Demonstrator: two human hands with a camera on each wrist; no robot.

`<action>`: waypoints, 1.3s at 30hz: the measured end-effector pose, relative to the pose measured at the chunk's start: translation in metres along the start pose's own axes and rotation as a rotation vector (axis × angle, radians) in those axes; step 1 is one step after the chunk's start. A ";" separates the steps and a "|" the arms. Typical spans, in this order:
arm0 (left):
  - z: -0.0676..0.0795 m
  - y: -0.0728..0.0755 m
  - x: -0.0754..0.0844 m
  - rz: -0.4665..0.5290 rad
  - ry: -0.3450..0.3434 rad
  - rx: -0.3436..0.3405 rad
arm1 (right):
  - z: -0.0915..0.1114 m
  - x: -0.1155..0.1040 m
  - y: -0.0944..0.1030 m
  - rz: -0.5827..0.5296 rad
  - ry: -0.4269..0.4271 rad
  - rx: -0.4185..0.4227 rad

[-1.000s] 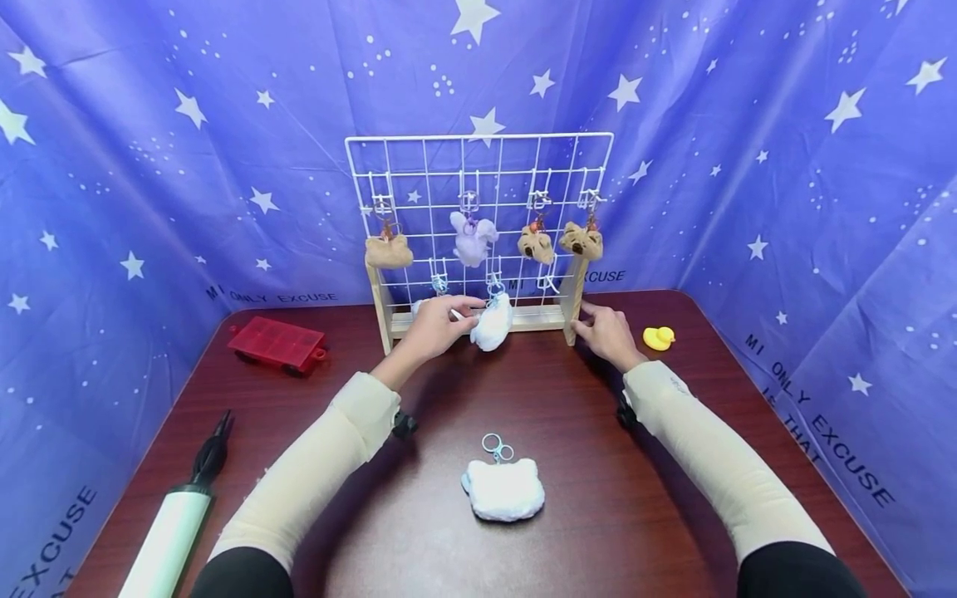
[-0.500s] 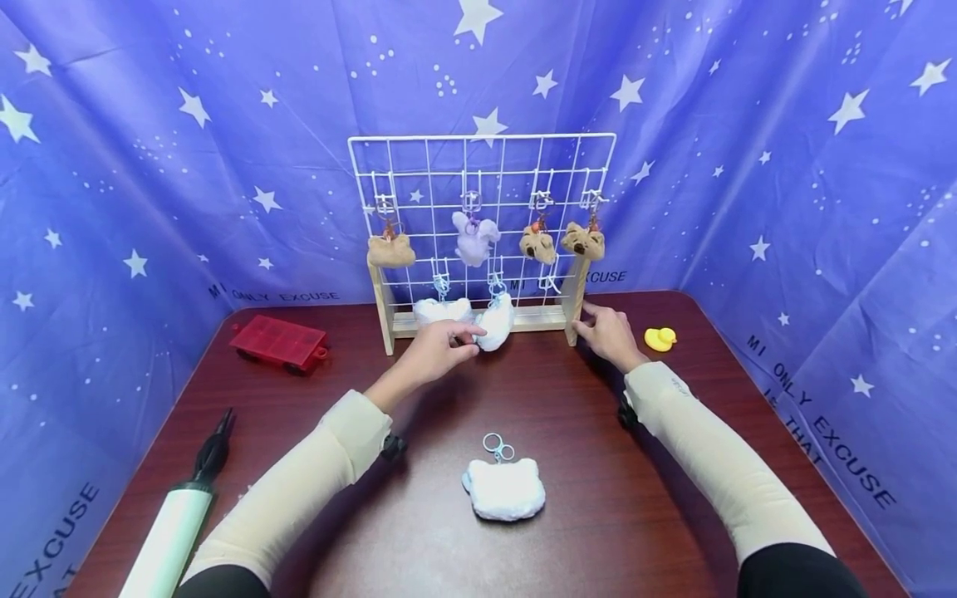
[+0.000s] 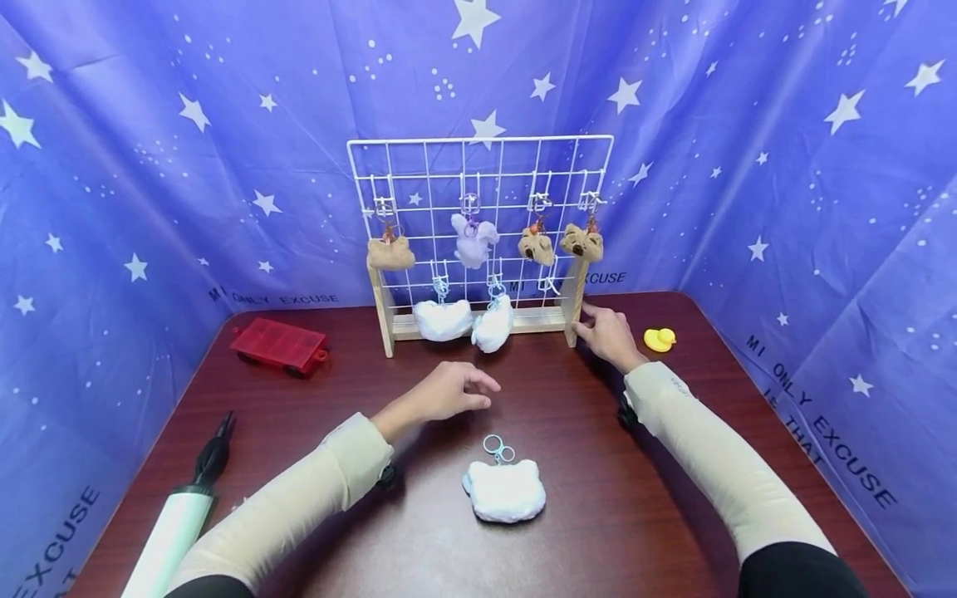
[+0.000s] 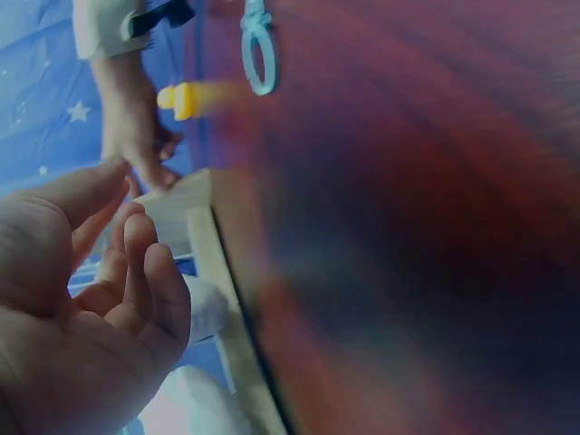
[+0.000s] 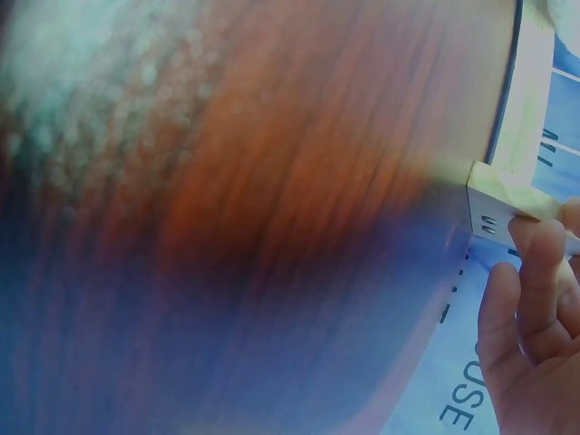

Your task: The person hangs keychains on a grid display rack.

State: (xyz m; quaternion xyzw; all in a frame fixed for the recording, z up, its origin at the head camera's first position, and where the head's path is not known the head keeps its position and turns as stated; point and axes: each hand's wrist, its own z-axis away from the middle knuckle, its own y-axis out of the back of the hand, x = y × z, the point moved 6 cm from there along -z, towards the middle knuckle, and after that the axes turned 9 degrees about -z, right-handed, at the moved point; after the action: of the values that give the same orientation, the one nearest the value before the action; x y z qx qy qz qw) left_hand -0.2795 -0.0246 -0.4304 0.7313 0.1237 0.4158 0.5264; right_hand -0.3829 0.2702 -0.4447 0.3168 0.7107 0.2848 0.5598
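Note:
My left hand (image 3: 449, 392) hovers over the table between the rack and a white plush keychain (image 3: 505, 492), its fingers loosely bent around nothing. That keychain lies flat, its light blue key ring (image 3: 492, 444) pointing toward the rack. My right hand (image 3: 609, 336) grips the right wooden leg of a white wire grid rack (image 3: 482, 138), thumb in front and fingers behind. In the right wrist view the fingers (image 5: 544, 281) meet the leg's end. Two white plush keychains hang on the lower hooks, one at left (image 3: 443, 321), the other (image 3: 493, 325) beside it, turned sideways.
On the upper hooks hang a lilac plush keychain (image 3: 474, 241) and several brown ones. A bare hook (image 3: 549, 286) is at lower right. A yellow rubber duck (image 3: 660, 339) is right of the rack. At left are a red plastic case (image 3: 280, 345) and a hand pump (image 3: 170, 531).
My left hand has left the hanging white plush keychain and drawn back toward the near side, uncovering the left white one. My right hand has stayed on the rack's leg.

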 end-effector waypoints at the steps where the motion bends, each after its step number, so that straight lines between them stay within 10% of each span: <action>1: 0.002 -0.004 0.001 -0.005 -0.012 -0.017 | 0.000 0.000 0.000 -0.001 -0.003 -0.002; 15: 0.016 -0.040 0.004 -0.077 -0.119 -0.197 | 0.000 -0.001 0.000 0.007 -0.002 -0.005; 39: 0.017 -0.045 0.011 -0.161 -0.122 -0.175 | 0.000 0.002 -0.001 0.013 -0.001 -0.008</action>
State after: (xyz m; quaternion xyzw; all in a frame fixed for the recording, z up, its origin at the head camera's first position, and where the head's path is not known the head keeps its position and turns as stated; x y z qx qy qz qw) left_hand -0.2485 -0.0110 -0.4658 0.6942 0.1127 0.3361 0.6264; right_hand -0.3835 0.2717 -0.4467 0.3195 0.7071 0.2912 0.5596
